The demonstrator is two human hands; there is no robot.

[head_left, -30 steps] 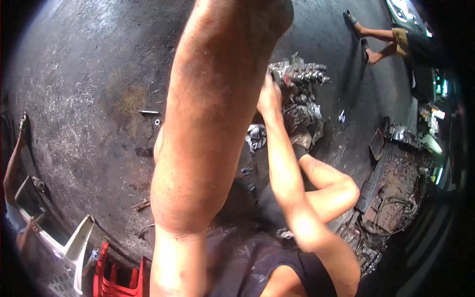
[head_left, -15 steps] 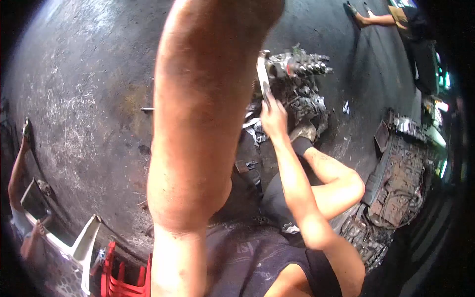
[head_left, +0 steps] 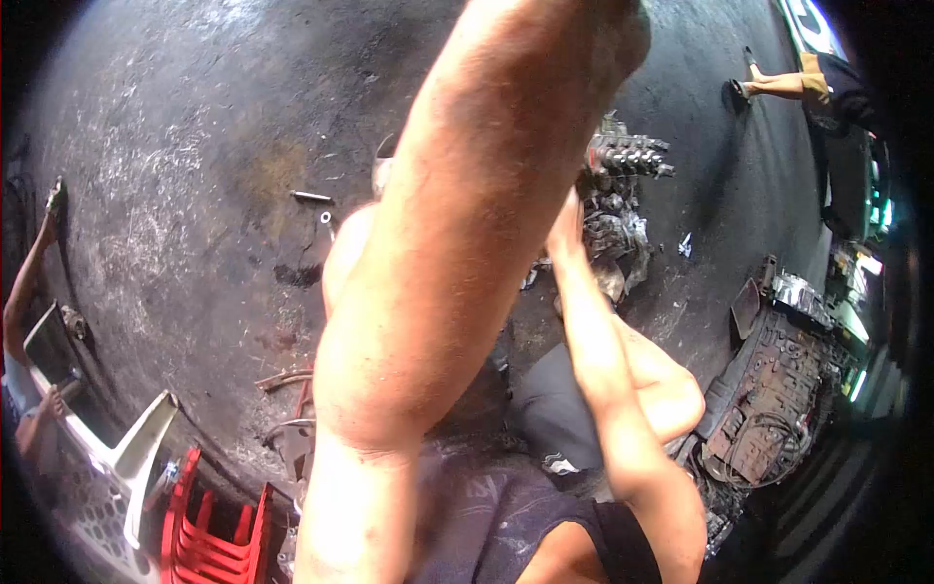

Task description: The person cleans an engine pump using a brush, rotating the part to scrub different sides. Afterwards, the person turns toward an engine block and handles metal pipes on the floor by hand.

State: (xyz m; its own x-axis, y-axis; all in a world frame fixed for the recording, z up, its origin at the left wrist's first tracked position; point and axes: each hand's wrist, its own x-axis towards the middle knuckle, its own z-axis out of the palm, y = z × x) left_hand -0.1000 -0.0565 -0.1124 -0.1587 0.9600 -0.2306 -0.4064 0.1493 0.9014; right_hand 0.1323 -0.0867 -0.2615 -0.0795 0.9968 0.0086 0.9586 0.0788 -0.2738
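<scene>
Right hand, blurred and partly hidden behind the raised left forearm; its fingers point away from the body, but whether they are spread or closed, and on what, cannot be told. The left hand lies outside the view, its grip likewise indeterminable. Just beyond and to the right of the right hand lies the metal assembly, silvery, with a row of ridged, cylindrical fittings. To the left, on the dark, scuffed floor, are a slender metal pin and a small pale ring.
</scene>
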